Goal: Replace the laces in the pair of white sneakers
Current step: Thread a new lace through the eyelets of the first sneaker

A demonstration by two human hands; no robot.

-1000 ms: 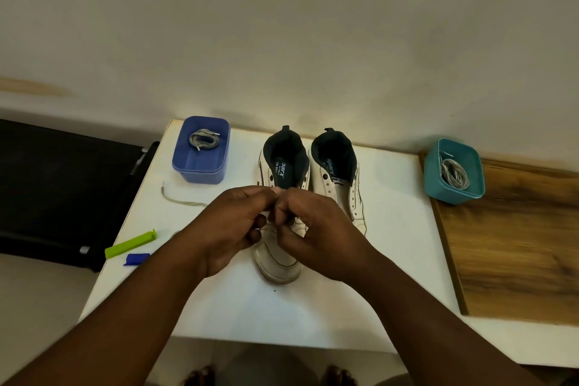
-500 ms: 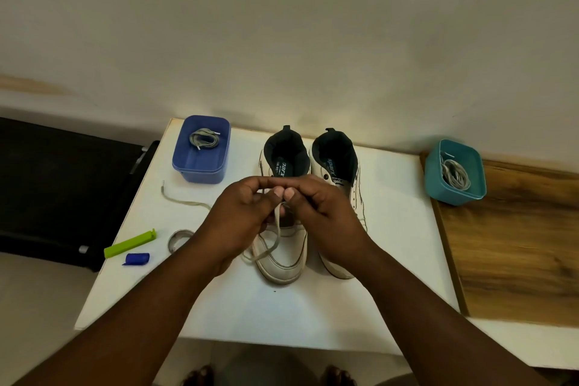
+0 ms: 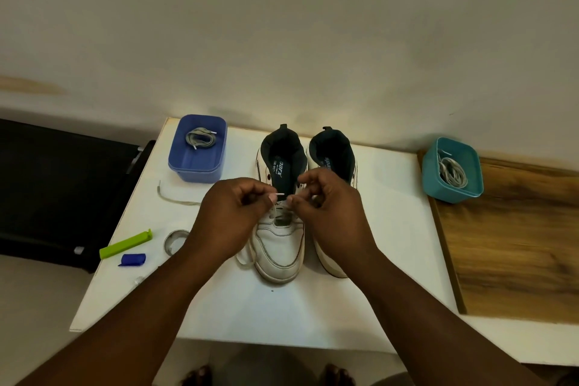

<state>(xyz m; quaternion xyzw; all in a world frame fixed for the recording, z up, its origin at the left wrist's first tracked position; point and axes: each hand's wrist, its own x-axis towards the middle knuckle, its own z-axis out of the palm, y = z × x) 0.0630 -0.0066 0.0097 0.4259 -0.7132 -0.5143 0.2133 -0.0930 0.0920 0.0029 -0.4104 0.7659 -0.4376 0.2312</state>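
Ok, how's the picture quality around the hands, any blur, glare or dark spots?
Head view: dim, warm light, brightest on the wall behind the sneakers; no glare. Left hand and right hand are dark but sharp enough to show the lace tip between them. Wide-angle bending curves the table edges.

A home, by the look of it, a plain room corner. A bare cream wall (image 3: 282,41) fills everything toward 12 o'clock, scuffed and stained low down. A small white table (image 3: 313,307) sits pushed against it, and at 3 o'clock a wood-grain board (image 3: 517,244) butts up to the table's edge. Out at 9 o'clock there's a low black piece of furniture (image 3: 56,191). Household plastic tubs, a blue one (image 3: 197,163) at 11 and a teal one (image 3: 451,188) at 2. Bare toes (image 3: 197,374) show at 6 o'clock on the floor.
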